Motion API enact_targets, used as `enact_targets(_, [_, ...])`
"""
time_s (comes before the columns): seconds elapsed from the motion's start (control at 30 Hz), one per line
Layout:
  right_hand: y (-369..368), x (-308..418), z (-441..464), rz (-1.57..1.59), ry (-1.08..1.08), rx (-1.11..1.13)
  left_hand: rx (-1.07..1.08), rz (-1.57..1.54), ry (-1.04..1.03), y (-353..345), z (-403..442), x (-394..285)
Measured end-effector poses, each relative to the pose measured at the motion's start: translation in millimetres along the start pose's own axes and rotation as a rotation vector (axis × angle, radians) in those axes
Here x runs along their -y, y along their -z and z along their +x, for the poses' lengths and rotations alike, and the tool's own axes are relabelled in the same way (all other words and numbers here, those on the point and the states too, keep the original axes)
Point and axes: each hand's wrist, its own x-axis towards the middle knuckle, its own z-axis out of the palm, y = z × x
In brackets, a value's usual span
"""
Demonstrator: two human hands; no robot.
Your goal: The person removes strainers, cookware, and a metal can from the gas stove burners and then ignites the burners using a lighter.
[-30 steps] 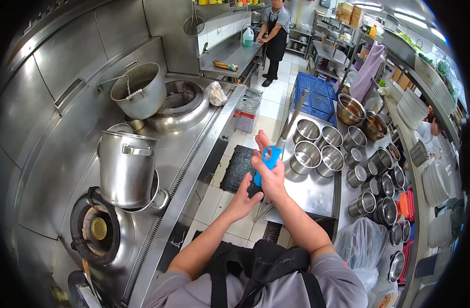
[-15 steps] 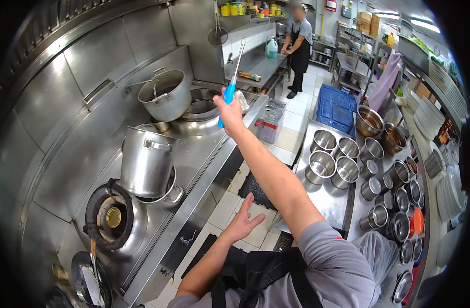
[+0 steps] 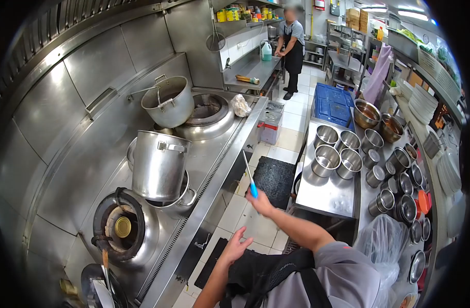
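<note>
My right hand (image 3: 261,204) is closed around the blue handle of a slim tool (image 3: 249,174) with a long, thin metal shaft. The shaft points up and away, over the floor of the aisle; its exact kind is not clear. Lower and to the left, my left hand (image 3: 236,248) is open, fingers apart, holding nothing. Both hands are over the aisle beside the steel stove counter. On that counter a tall steel pot (image 3: 160,164) rests tilted on a wider two-handled pot (image 3: 186,197). A round burner (image 3: 123,226) is left of them.
Farther along the stove are a large deep pot (image 3: 168,105) and another burner (image 3: 206,110). Right of the aisle, a steel table (image 3: 322,197) carries several round containers. Blue crates (image 3: 333,105) stand beyond it. Another person (image 3: 292,51) stands at the far counter.
My right hand has come down and back from above the stove edge to the aisle, still gripping the blue-handled tool. My left hand has dropped slightly lower. The view has shifted a little.
</note>
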Motion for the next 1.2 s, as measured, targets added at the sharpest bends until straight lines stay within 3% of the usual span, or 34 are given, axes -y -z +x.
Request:
enact_targets(0.07, [1.7, -26.2, -63.9, 0.016, -0.278, 0.112, -0.028, -0.036, 0.039, 12.1, -21.4, 37.1])
enact_targets(0.23, [-6.5, -13.8, -128.9, 0.071, -0.470, 0.278, -0.144, -0.139, 0.195, 43.9, -89.0, 95.3])
enact_targets(0.37, [-29.7, 8.4, -133.4, -0.105, -0.277, 0.308, -0.155, -0.165, 0.256, 64.8, -119.6, 114.1])
enact_targets(0.53, [-58.0, 27.3, -149.1, -0.249, -0.110, 0.324, -0.195, -0.142, 0.135, 83.9, -117.7, 103.9])
enact_targets(0.8, [-30.2, 77.6, -165.7, -0.379, -0.085, 0.351, -0.171, -0.103, 0.129, 84.3, -107.5, 83.8])
enact_targets(0.97, [6.0, 92.4, -190.4, -0.334, -0.003, 0.128, -0.158, -0.074, 0.171, 79.4, -96.3, 89.3])
enact_targets(1.2, [12.4, 139.1, -197.8, -0.284, -0.030, 0.036, -0.144, 0.015, 0.121, 70.3, -71.1, 77.4])
